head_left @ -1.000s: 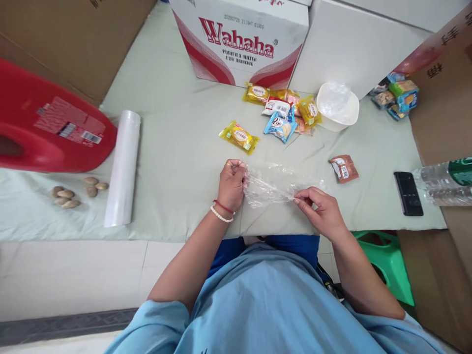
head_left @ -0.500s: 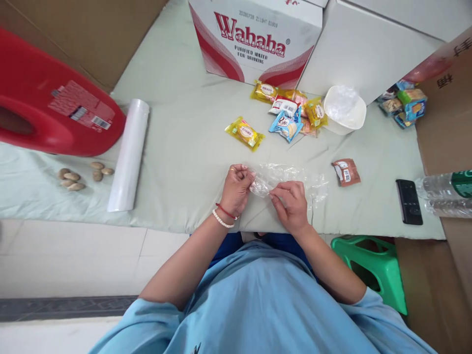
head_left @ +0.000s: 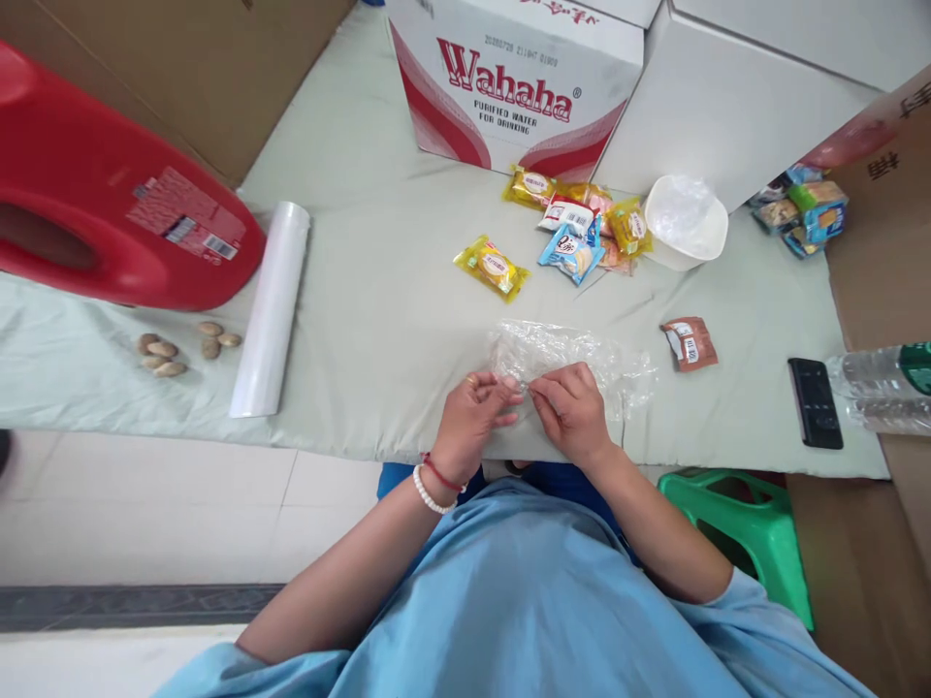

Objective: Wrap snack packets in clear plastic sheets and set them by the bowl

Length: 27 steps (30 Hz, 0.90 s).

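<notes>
A clear plastic bag (head_left: 574,351) lies crumpled on the cloth-covered table, spreading out behind both hands. My left hand (head_left: 476,412) pinches its near edge with thumb and forefinger, the other fingers loosely curled. Close beside it, my right hand (head_left: 571,412) grips the same edge, fingers folded against the thumb. The fingertips of the two hands almost meet. Farther back lies a yellow-wrapped snack (head_left: 493,268). To the right rests a brown snack packet (head_left: 690,344).
Wrapped snacks (head_left: 571,252) are heaped beside a white bowl (head_left: 686,223), before a Wahaha carton (head_left: 509,97). At left are a red jug (head_left: 109,194), a plastic film roll (head_left: 271,310) and several brown nuts or stones (head_left: 161,354). A black phone (head_left: 815,402) and bottles (head_left: 883,373) stand right.
My left hand has come down and nearer to me, its fingers loosening a little. The bag's left end now lies flatter behind the hands. The whole view has shifted slightly.
</notes>
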Each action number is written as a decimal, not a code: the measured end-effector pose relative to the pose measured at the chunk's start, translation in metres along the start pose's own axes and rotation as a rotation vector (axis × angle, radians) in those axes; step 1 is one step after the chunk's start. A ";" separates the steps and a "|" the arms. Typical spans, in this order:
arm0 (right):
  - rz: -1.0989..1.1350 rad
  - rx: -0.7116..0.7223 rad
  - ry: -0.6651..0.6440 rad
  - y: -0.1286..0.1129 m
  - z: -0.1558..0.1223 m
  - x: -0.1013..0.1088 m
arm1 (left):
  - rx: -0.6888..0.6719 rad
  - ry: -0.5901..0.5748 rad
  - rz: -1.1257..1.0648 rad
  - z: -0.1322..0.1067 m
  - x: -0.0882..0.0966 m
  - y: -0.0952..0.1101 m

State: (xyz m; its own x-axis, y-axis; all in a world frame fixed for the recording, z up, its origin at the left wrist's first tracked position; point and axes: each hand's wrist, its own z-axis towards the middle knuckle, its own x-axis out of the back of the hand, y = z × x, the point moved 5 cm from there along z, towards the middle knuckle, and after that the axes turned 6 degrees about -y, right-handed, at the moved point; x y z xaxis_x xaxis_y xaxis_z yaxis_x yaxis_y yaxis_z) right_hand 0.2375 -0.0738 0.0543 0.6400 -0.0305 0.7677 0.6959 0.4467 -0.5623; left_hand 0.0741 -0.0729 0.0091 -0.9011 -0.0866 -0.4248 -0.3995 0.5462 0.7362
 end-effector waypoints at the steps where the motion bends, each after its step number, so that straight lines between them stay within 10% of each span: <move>1: 0.003 0.006 -0.016 -0.002 0.000 -0.002 | 0.017 -0.039 0.002 -0.002 -0.001 -0.005; 16: 0.618 -0.226 -0.189 0.019 0.025 0.000 | -0.172 -0.213 0.215 0.002 -0.012 0.008; 27: 0.909 -0.616 0.064 0.058 0.045 0.046 | -0.027 -0.113 -0.168 -0.010 0.020 0.030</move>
State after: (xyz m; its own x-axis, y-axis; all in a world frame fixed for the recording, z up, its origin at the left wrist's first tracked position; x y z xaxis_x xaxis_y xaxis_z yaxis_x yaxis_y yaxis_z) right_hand 0.2923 -0.0091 0.0711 0.9994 0.0295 -0.0181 -0.0120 -0.1961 -0.9805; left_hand 0.0422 -0.0664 0.0274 -0.7972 -0.0799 -0.5985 -0.5488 0.5093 0.6629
